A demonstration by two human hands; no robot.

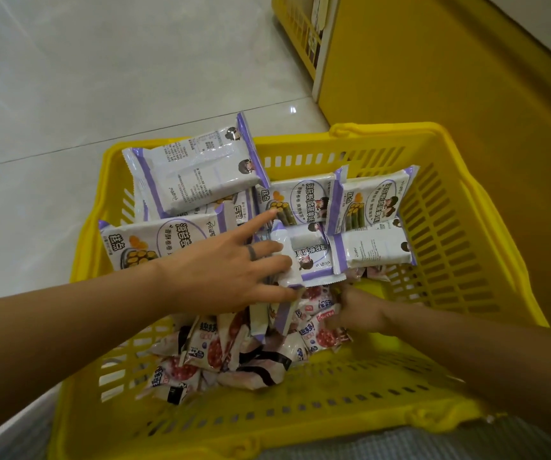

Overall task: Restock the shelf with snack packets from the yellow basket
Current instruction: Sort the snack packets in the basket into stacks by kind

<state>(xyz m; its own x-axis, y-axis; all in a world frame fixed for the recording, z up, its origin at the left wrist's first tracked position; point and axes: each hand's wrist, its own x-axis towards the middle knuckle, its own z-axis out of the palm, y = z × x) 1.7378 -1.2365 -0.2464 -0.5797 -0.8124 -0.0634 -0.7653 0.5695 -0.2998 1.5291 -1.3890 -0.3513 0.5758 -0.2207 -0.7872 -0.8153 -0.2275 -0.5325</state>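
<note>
Left hand (234,270), grip wide, fingers (261,221) spread on purple packets (314,257) in yellow basket (450,227). Right hand (362,310) buried among red packets (267,353), grip unclear. Risk: rummaging nudges top packet (194,174) leaning on rim; slips onto floor (68,94).

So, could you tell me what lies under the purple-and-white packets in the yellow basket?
Small red-and-white packets show beneath them at the near side of the yellow basket; how far these run under the purple-and-white packets is covered.
</note>
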